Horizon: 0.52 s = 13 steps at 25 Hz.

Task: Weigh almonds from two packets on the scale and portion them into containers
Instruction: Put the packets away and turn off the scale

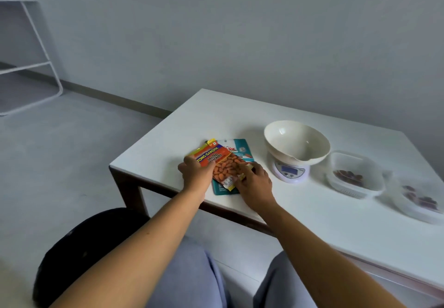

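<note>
The Tong Garden almond packet [219,163], lying on the teal packet [241,148] beside the scale [289,172], is gripped at opposite edges by the left hand [195,173] and right hand [255,180], seemingly for lifting.

Orange-and-yellow almond packet [224,167], teal-and-white packet [241,146], cream bowl [296,139], white scale [290,174] with blue display, white table [216,115].

You see the orange salted-almond packet [223,163] lying flat on the teal packet [242,149] near the table's [216,115] front-left corner, the white scale [289,172] bearing an empty cream bowl [296,139] just right of them, and two clear containers [353,191] [406,208], each holding a few almonds [348,176], toward the right edge.
</note>
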### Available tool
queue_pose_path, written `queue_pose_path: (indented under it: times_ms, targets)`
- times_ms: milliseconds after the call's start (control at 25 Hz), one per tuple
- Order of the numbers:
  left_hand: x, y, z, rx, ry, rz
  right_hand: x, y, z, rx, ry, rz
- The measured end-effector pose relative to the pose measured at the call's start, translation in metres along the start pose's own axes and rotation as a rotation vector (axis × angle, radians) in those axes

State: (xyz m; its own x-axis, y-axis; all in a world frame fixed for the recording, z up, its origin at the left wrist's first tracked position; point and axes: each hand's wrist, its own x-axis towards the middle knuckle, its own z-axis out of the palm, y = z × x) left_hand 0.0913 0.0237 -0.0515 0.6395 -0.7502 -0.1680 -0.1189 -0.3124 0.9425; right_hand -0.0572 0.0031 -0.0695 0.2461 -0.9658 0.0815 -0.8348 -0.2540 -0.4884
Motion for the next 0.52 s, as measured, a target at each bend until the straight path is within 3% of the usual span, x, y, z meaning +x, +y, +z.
queue_pose_path:
  times_ms: [240, 520]
  targets:
    - [0.005, -0.005, -0.004, -0.359, 0.084, -0.132, -0.01, -0.005, 0.009, -0.088, -0.026, -0.03]
    - [-0.016, -0.019, -0.044, -0.563, -0.056, -0.206, -0.021, -0.031, 0.014, 0.068, -0.075, -0.143]
